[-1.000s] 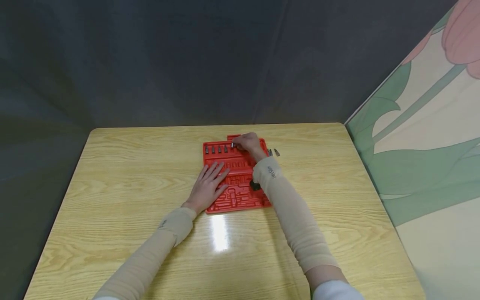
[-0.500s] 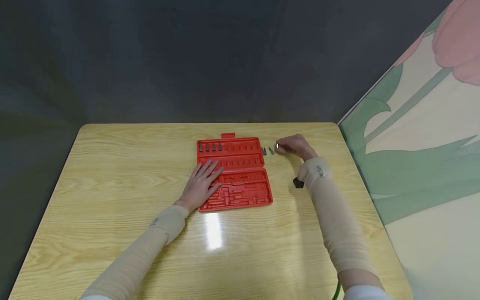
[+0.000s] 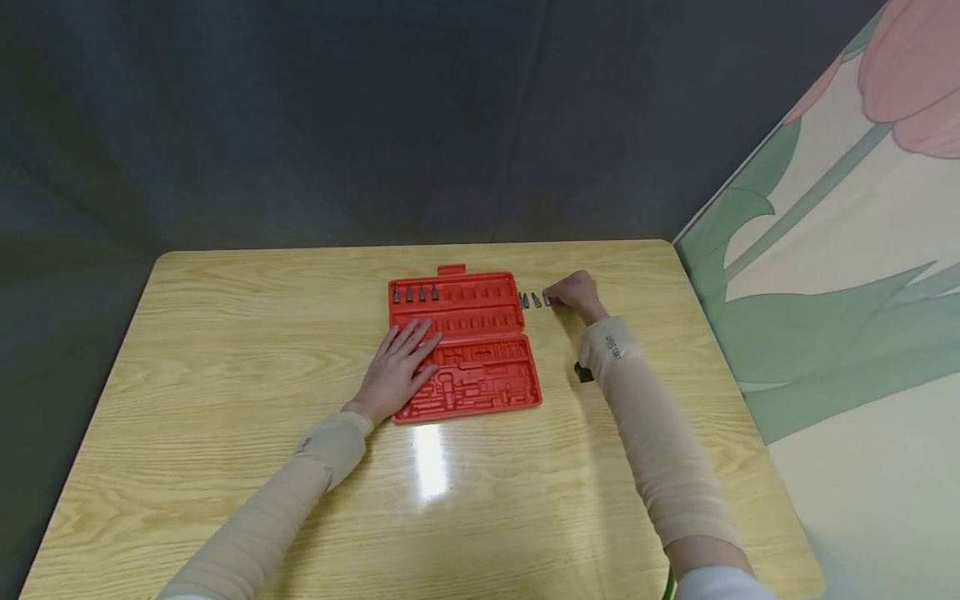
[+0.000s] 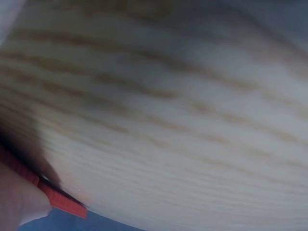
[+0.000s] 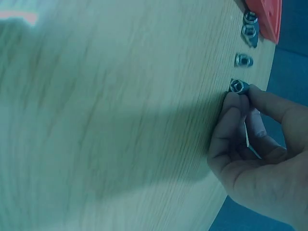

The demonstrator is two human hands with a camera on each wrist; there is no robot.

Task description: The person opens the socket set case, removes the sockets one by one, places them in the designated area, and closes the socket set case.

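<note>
The right hand is held at the far right of the red case, with a small bit pinched between thumb and fingertips and its end against the tabletop. In the wrist view the bit is seen at the near end of a short row: one loose bit lies just beside it and two more lie next to the case edge. In the head view the row is seen just off the case's right side.

The left hand is laid flat, fingers straight, on the left part of the case, which is thereby kept from sliding. Four bits stand in the top-left slots; the other slots look vacant.

For this step, the pinch is best kept light and close to the bit's end, so that the bit can be set down in line with its neighbours without knocking them. The spacing should be matched to the row, and the fingers should be lifted straight up, since a small round part is judged likely to roll on the smooth tabletop. The flat pressure on the case should be kept.
</note>
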